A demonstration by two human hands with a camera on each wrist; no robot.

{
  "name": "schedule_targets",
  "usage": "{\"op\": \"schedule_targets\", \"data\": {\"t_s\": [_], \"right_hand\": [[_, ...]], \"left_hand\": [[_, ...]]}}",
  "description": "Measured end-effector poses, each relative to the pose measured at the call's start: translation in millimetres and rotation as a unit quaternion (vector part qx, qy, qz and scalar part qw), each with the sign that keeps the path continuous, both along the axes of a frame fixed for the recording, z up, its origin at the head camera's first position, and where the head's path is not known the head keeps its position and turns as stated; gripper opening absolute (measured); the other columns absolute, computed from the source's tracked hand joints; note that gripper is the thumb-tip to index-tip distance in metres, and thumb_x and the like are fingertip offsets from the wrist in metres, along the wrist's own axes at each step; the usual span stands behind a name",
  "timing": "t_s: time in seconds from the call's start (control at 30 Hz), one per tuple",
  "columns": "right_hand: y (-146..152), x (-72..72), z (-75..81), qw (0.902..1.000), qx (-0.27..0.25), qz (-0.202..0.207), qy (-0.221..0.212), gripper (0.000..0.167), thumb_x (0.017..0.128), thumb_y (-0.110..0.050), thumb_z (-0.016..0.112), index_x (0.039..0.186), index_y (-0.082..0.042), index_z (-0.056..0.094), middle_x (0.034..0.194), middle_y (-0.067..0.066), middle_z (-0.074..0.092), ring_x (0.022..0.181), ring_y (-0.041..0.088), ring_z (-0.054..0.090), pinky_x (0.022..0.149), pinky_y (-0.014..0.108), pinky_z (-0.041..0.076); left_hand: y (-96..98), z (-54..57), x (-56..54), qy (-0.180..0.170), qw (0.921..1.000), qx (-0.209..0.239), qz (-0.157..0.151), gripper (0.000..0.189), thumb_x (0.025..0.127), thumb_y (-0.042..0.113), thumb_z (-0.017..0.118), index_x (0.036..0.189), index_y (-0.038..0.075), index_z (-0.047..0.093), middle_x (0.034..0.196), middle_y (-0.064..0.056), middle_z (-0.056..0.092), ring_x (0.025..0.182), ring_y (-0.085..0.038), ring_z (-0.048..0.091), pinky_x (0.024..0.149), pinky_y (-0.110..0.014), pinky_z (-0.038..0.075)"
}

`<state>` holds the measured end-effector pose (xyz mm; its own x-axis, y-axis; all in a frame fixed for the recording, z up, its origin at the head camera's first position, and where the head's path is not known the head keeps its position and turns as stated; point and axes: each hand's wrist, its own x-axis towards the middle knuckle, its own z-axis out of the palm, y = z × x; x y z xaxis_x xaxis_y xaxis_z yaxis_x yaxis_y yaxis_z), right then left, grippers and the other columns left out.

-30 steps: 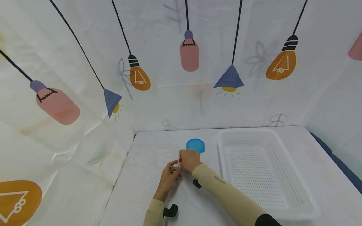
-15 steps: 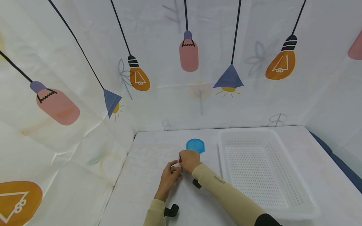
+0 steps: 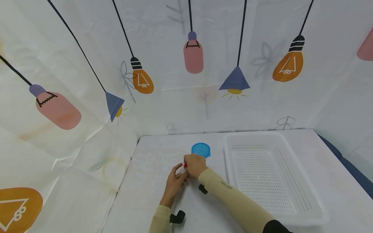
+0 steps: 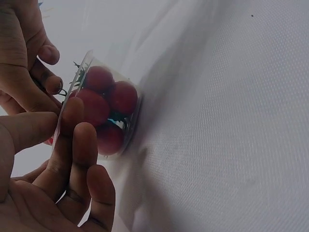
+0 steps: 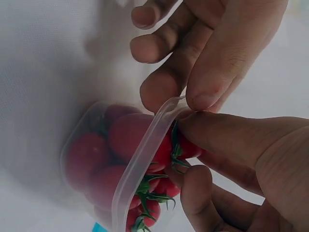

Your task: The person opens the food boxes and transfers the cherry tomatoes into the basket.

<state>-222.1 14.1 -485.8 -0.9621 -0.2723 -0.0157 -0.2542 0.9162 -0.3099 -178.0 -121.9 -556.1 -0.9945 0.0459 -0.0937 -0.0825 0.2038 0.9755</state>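
In the head view my left hand [image 3: 173,187] and right hand [image 3: 195,165] meet near the table's middle. Between them is a small clear plastic container [image 4: 129,133] packed with red cherry tomatoes [image 5: 86,162] with green stems. The left wrist view shows it resting on the white cloth. My left thumb and fingers [image 4: 84,145] pinch its rim. At the open top, my right thumb and fingers [image 5: 198,188] pinch a cherry tomato [image 5: 189,149] next to the rim. Part of that tomato is hidden behind the fingers. A round blue lid [image 3: 201,149] lies just beyond the hands.
A large white perforated basket [image 3: 268,174] stands on the right of the white-covered table [image 3: 140,194]. White sheeting printed with lamps [image 3: 180,110] hangs behind and to the left.
The left hand's fingers have shifted slightly at the container. The right hand holds nearly the same place throughout, and the camera has moved a little.
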Motion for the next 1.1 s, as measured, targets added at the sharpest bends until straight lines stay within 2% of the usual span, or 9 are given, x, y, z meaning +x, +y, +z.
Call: {"op": "schedule_targets", "data": {"t_s": [0.2, 0.33, 0.43, 0.6, 0.67, 0.73, 0.93, 1.1], "right_hand": [[2.1, 0.4, -2.7, 0.9999, -0.015, 0.006, 0.0, 0.024, 0.087, -0.024, 0.08, 0.107, -0.013, 0.074, 0.083, -0.002, 0.071, 0.072, 0.015, 0.063, 0.063, 0.038, 0.056], [5.3, 0.4, -2.6, 0.9991, -0.041, 0.009, -0.001, 0.022, 0.087, -0.023, 0.08, 0.105, -0.012, 0.074, 0.083, -0.001, 0.07, 0.07, 0.015, 0.061, 0.062, 0.038, 0.056], [8.2, 0.3, -1.7, 0.9981, -0.06, 0.012, -0.001, 0.021, 0.087, -0.022, 0.08, 0.104, -0.011, 0.074, 0.08, -0.002, 0.069, 0.066, 0.013, 0.059, 0.06, 0.037, 0.056], [12.3, -1.2, -0.1, 0.9969, -0.077, 0.016, 0.003, 0.021, 0.086, -0.022, 0.08, 0.104, -0.012, 0.073, 0.081, -0.002, 0.07, 0.069, 0.014, 0.061, 0.062, 0.038, 0.056], [13.3, -2.2, -0.1, 0.9966, -0.082, 0.015, 0.002, 0.022, 0.086, -0.022, 0.081, 0.104, -0.012, 0.072, 0.084, -0.001, 0.071, 0.072, 0.015, 0.063, 0.064, 0.038, 0.056], [14.2, -3.4, -0.5, 0.9965, -0.082, 0.016, 0.004, 0.021, 0.087, -0.022, 0.081, 0.104, -0.013, 0.072, 0.086, -0.001, 0.071, 0.074, 0.015, 0.063, 0.065, 0.038, 0.057], [17.6, -4.6, 0.2, 0.9959, -0.088, 0.019, 0.013, 0.02, 0.088, -0.025, 0.079, 0.101, -0.012, 0.07, 0.08, -0.003, 0.069, 0.066, 0.011, 0.059, 0.06, 0.033, 0.054], [20.7, -3.0, 7.4, 0.9951, -0.096, 0.021, 0.014, 0.023, 0.089, -0.027, 0.079, 0.101, -0.011, 0.068, 0.079, -0.002, 0.068, 0.064, 0.01, 0.057, 0.058, 0.029, 0.053]], "left_hand": [[-0.6, -1.8, -0.9, -0.009, 1.0, 0.001, 0.002, 0.065, 0.096, 0.029, 0.07, 0.152, 0.012, 0.042, 0.091, -0.01, 0.075, 0.08, -0.025, 0.067, 0.068, -0.031, 0.049], [-0.4, -0.1, -0.4, -0.011, 0.9999, 0.004, -0.001, 0.067, 0.097, 0.03, 0.07, 0.154, 0.011, 0.04, 0.096, -0.013, 0.075, 0.084, -0.03, 0.067, 0.069, -0.032, 0.049], [0.6, 8.9, 2.3, -0.016, 0.9998, 0.01, -0.006, 0.066, 0.098, 0.026, 0.068, 0.154, 0.009, 0.038, 0.099, -0.018, 0.074, 0.088, -0.037, 0.066, 0.071, -0.035, 0.049], [3.0, 32.4, 10.8, -0.021, 0.9996, 0.004, -0.02, 0.062, 0.1, 0.017, 0.065, 0.153, 0.003, 0.038, 0.102, -0.023, 0.073, 0.092, -0.043, 0.065, 0.075, -0.041, 0.051], [3.3, 34.2, 11.6, -0.021, 0.9995, 0.003, -0.022, 0.062, 0.1, 0.017, 0.065, 0.154, 0.003, 0.037, 0.101, -0.022, 0.073, 0.093, -0.043, 0.065, 0.076, -0.041, 0.05], [3.2, 28.9, 10.0, -0.022, 0.9995, 0.008, -0.02, 0.063, 0.1, 0.017, 0.065, 0.154, 0.004, 0.036, 0.101, -0.02, 0.073, 0.093, -0.041, 0.065, 0.077, -0.04, 0.05], [1.4, 2.9, 2.6, -0.013, 0.9997, 0.015, -0.01, 0.069, 0.098, 0.024, 0.069, 0.156, 0.01, 0.036, 0.098, -0.013, 0.074, 0.09, -0.03, 0.067, 0.073, -0.033, 0.05], [0.8, -0.3, 2.0, -0.004, 0.9998, 0.017, -0.011, 0.07, 0.095, 0.025, 0.072, 0.155, 0.012, 0.038, 0.096, -0.011, 0.073, 0.086, -0.024, 0.067, 0.072, -0.031, 0.051]]}}
